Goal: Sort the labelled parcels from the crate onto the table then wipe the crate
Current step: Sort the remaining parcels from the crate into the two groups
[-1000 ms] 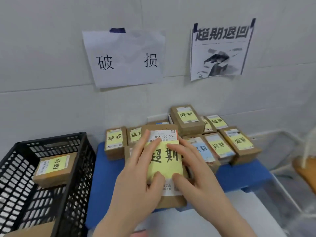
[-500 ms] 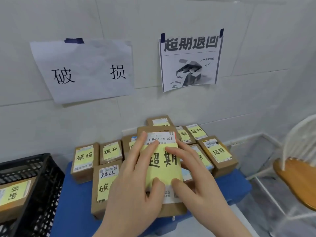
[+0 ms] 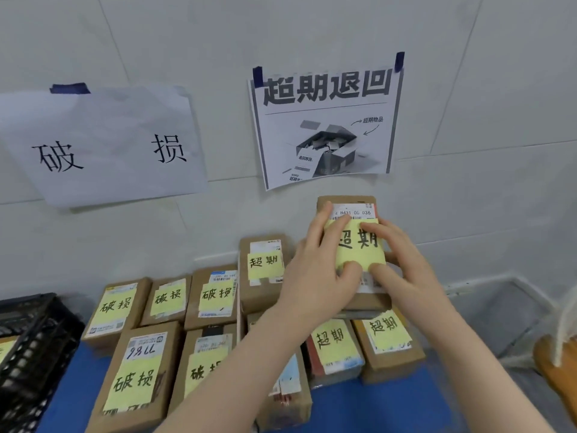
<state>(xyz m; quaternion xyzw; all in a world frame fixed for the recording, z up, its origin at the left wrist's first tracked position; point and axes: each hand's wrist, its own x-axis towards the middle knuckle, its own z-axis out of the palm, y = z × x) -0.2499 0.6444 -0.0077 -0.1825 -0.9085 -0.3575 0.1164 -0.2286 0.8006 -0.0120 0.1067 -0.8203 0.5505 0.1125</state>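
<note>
Fingers (image 3: 323,225) spread, left hand (image 3: 315,276) and right hand (image 3: 404,264) are gripping a 超期 parcel (image 3: 359,245); set-down on the stack (image 3: 388,337) beneath seems next.

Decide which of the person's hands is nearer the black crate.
Left. The left hand holds the parcel on its crate-facing side, well to the right of the crate; the right hand holds the parcel's opposite side, farther away.
</note>
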